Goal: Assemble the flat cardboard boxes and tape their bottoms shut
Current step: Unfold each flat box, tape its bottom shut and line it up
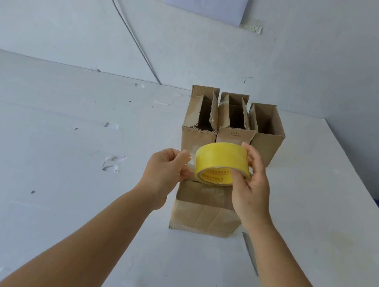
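Tape roll [220, 163], yellow, was gripped by the right hand [250, 187] directly above the near box [206, 216], its loose end pinched by the left hand [164, 172] and drawn leftward, three open boxes [233, 125] beyond.

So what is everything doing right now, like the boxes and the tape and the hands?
Tape roll: held up above the near box.
Left hand: pinches the loose tape end.
Right hand: grips the roll.
Near box: on the table, closed side up.
Three back boxes: upright, tops open.
Knife: lying on the table.
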`<state>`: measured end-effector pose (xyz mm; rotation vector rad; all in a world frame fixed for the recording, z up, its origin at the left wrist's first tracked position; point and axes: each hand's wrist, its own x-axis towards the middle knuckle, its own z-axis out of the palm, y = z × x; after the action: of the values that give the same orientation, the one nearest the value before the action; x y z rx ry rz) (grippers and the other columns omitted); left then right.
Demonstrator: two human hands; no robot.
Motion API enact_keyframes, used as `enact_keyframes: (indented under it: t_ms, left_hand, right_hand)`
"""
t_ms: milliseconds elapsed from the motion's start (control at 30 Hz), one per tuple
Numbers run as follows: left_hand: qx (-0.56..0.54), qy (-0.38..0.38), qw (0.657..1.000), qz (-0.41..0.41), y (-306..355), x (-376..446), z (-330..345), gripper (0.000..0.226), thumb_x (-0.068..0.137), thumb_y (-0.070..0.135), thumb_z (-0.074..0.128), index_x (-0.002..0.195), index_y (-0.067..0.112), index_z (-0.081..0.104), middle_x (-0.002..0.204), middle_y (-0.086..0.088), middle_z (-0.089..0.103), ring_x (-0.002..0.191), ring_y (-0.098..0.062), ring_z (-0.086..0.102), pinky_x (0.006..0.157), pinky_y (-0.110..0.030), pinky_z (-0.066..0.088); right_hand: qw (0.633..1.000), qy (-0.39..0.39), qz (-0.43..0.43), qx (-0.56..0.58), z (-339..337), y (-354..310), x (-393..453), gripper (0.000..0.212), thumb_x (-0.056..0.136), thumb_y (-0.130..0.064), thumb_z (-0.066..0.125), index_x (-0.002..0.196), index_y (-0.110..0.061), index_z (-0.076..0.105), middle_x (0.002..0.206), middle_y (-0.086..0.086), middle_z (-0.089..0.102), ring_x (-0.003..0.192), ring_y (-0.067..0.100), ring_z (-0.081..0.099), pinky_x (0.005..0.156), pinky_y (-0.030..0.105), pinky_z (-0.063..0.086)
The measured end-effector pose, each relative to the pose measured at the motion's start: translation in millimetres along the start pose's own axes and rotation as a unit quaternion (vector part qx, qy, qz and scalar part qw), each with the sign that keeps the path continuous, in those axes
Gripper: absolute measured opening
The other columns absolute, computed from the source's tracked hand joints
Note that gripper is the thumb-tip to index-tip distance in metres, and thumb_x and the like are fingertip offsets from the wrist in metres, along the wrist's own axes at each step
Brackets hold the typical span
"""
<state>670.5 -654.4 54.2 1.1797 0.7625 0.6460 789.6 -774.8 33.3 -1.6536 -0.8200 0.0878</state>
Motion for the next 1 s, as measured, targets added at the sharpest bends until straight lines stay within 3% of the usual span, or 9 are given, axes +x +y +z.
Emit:
enact_keyframes:
  t_ms: [67,200,300,433,567,667,767,867,1000]
  left_hand:
    - [0.020,0.017,1.000,0.001,-4,0,-4,0.020,0.091,0.012,0.054,0.073,0.004,0.055,0.060,-0.004,0.053,0.064,-0.017,0.055,0.078,-0.034,0.056]
    - [0.021,0.012,1.000,-0.003,-6,2,-4,0.021,0.094,0.017,0.053,0.079,0.002,0.057,0.062,-0.004,0.054,0.064,-0.017,0.056,0.076,-0.034,0.058]
    - [0.046,0.026,0.999,0.011,-10,1,-2,0.022,0.093,0.021,0.054,0.087,0.001,0.061,0.066,-0.004,0.058,0.070,-0.019,0.057,0.085,-0.043,0.054]
    - [0.035,0.046,0.998,0.010,-13,-1,-1,0.020,0.093,0.020,0.052,0.087,0.003,0.060,0.066,-0.004,0.059,0.068,-0.017,0.059,0.080,-0.041,0.054]
    - [-0.027,0.038,0.999,-0.001,-11,-1,-5,0.023,0.096,0.013,0.047,0.074,0.007,0.052,0.057,0.001,0.055,0.053,-0.007,0.055,0.064,-0.028,0.051]
    - [-0.034,0.043,0.998,-0.009,-11,0,-10,0.022,0.096,0.013,0.047,0.077,0.005,0.053,0.054,0.001,0.051,0.051,-0.007,0.053,0.072,-0.032,0.055]
    - [-0.001,0.050,0.999,0.002,-13,-1,-17,0.020,0.097,0.014,0.047,0.084,0.001,0.055,0.061,-0.005,0.049,0.051,-0.006,0.055,0.079,-0.033,0.056]
    - [-0.003,0.080,0.997,0.006,-11,3,-29,0.022,0.097,0.014,0.046,0.081,0.002,0.052,0.063,-0.006,0.045,0.056,-0.009,0.050,0.076,-0.031,0.056]
    - [0.029,0.074,0.997,-0.008,-20,0,-38,0.022,0.099,0.017,0.042,0.089,0.001,0.053,0.066,-0.005,0.045,0.055,-0.009,0.050,0.080,-0.036,0.057]
  right_hand:
    - [0.999,0.007,0.032,0.003,3,-1,-1,0.041,0.089,-0.019,0.060,0.128,-0.024,0.050,0.111,-0.005,0.057,0.100,0.010,0.056,0.070,0.009,0.048]
    - [0.993,-0.078,0.061,-0.059,4,1,3,0.035,0.089,-0.028,0.063,0.122,-0.023,0.053,0.099,-0.005,0.061,0.091,0.011,0.058,0.069,0.018,0.047]
    - [0.996,-0.010,0.083,0.026,5,-5,7,0.022,0.087,-0.029,0.062,0.105,-0.018,0.059,0.089,-0.004,0.061,0.078,-0.003,0.057,0.062,0.011,0.045]
    - [0.989,0.030,0.103,0.101,4,-11,4,0.029,0.073,-0.036,0.064,0.098,-0.025,0.058,0.086,-0.002,0.064,0.071,-0.006,0.058,0.061,0.008,0.046]
    - [0.987,-0.123,0.102,0.036,-4,-10,1,0.042,0.074,-0.020,0.079,0.108,-0.031,0.056,0.093,-0.007,0.065,0.086,0.004,0.063,0.072,0.018,0.053]
    - [0.974,-0.198,0.101,0.045,-10,-10,3,0.039,0.074,-0.013,0.079,0.103,-0.030,0.060,0.095,-0.002,0.068,0.089,0.013,0.065,0.078,0.024,0.054]
    - [0.979,-0.122,0.100,0.129,-12,-9,2,0.028,0.074,-0.017,0.078,0.099,-0.019,0.066,0.096,0.009,0.070,0.088,0.014,0.065,0.076,0.024,0.053]
    - [0.986,-0.022,0.101,0.134,-11,-6,1,0.032,0.079,-0.016,0.074,0.108,-0.027,0.063,0.106,0.006,0.065,0.092,0.015,0.062,0.071,0.020,0.052]
    - [0.988,-0.085,0.087,0.099,-11,-7,2,0.044,0.077,-0.024,0.076,0.115,-0.037,0.058,0.108,-0.002,0.062,0.097,0.013,0.060,0.072,0.021,0.053]
